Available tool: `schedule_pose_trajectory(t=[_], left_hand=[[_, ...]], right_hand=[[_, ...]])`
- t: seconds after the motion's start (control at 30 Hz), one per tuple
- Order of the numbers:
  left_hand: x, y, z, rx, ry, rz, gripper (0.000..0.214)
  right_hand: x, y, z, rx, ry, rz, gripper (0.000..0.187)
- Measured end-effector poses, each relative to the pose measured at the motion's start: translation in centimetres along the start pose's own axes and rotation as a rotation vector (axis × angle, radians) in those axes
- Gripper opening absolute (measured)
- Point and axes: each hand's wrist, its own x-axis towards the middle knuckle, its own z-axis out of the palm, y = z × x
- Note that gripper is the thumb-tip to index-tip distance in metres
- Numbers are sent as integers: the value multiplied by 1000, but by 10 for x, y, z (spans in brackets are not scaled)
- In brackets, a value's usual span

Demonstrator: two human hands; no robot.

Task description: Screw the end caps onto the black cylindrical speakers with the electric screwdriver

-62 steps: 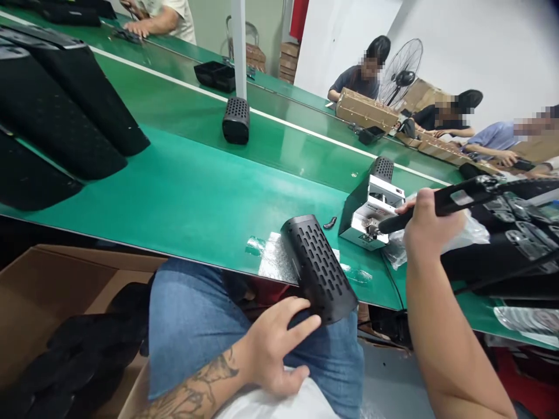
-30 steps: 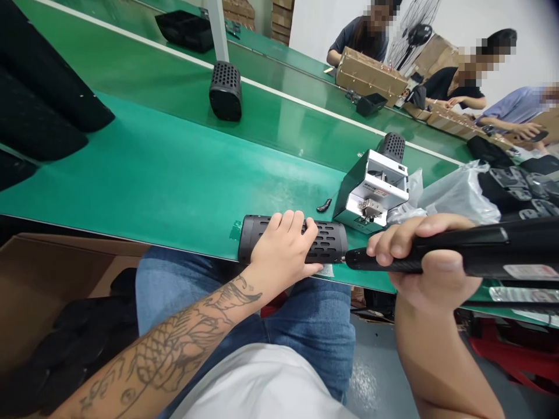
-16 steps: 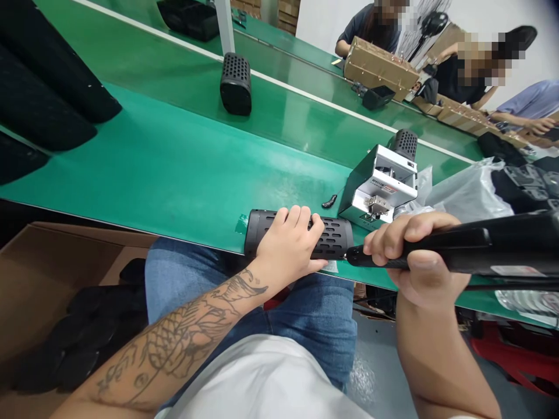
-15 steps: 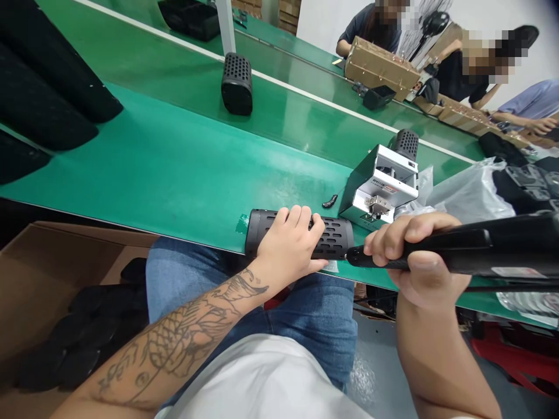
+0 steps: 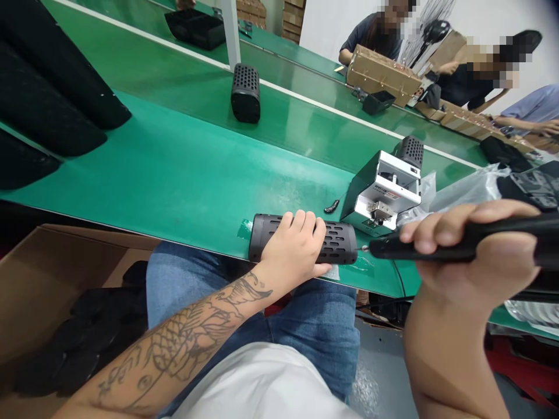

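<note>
My left hand (image 5: pixel 293 240) is wrapped over a black slotted housing (image 5: pixel 338 243), which lies on its side along the front edge of the green work surface (image 5: pixel 174 192). In my right hand (image 5: pixel 471 238) is a black electric screwdriver (image 5: pixel 393 245), held level, its thin bit pointing left at the housing's right end. The bit's tip is close to that end; whether it touches I cannot tell. Just behind stands a silver and black screw feeder (image 5: pixel 382 192), with a small dark curved piece (image 5: pixel 332 206) beside it.
Another perforated black housing (image 5: pixel 246 93) stands upright farther back, and one more (image 5: pixel 411 150) is behind the feeder. Large black parts (image 5: pixel 56 81) are at the left. A cardboard box (image 5: pixel 39 250) with black pieces sits below. Co-workers (image 5: pixel 371 35) are across the line.
My right hand has drawn the screwdriver back to the right, so a gap with the thin bit now shows between its nose and the housing. My left hand keeps its hold.
</note>
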Motion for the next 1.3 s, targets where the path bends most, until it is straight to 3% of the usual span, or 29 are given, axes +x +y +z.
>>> schedule_pose_trajectory(t=[0.1,0.17,0.3,0.4,0.53,0.63,0.73,0.8,0.9,1.0,1.3], left_hand=[[1,2,2,13,16,-4,88],[1,3,3,18,23,-4,89],[-1,7,5,-9,28,-4,90],[-7,4,1,-93,65,4,82],[-28,-29,-8,-273,232,24,70],[-48,-73,-9,-531,298,42,71],[-65,-109,0,-780,155,-16,96],[-72,-121,10,-857,43,-70,114],[-76,-120,27,-919,-56,-146,121],[-76,-110,40,-946,-38,-177,119],[-77,-108,48,-973,26,-158,118]], right_hand=[[28,21,-9,-237,325,-203,10],[41,39,-19,-361,413,-222,13],[47,64,-35,-399,409,-136,11],[41,65,-34,-403,406,-115,12],[32,43,-20,-374,411,-128,12],[21,14,-9,-217,292,-148,7],[9,-12,4,8,-29,-47,17],[0,-19,18,91,-164,15,21],[-11,-14,47,156,-189,48,22],[-18,-1,68,161,-172,51,25],[-21,11,74,87,-190,86,27]])
